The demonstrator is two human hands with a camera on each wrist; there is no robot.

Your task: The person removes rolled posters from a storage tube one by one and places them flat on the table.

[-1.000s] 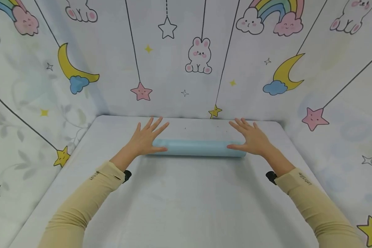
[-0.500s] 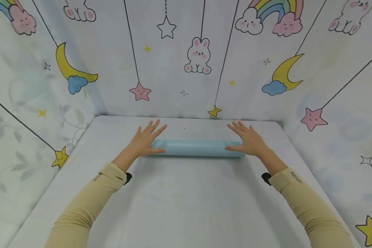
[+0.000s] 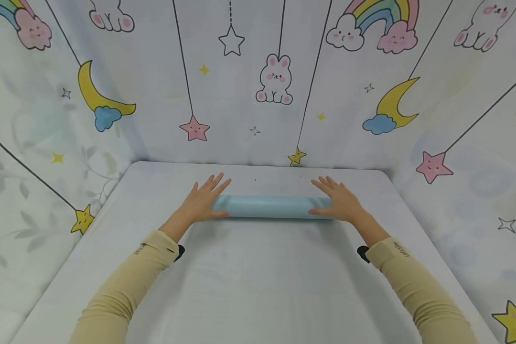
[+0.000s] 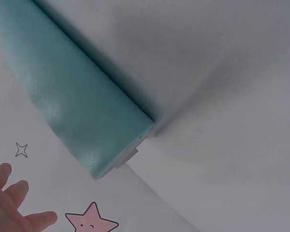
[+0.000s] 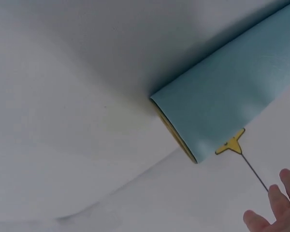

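Observation:
A light blue roll (image 3: 268, 207) lies crosswise on the white table. In the right wrist view, the roll (image 5: 227, 92) shows a thin yellowish edge at its end; in the left wrist view, a pale piece shows at the end of the roll (image 4: 82, 96). My left hand (image 3: 201, 200), fingers spread, is over the roll's left end, and my right hand (image 3: 340, 203) is likewise over the right end. Both thumbs point inward along the near side. The wrist views show fingertips apart from the roll; whether the palms or thumbs touch it, I cannot tell.
The white table (image 3: 258, 282) runs to a back edge against a patterned wall (image 3: 241, 86) with rabbits, stars and moons. Similar cloth covers both sides. Tiny dark specks dot the table beyond the roll.
Both hands have come slightly nearer to me, and the right hand has shifted a little inward. The fingers stay spread. The roll lies nearly where it was.

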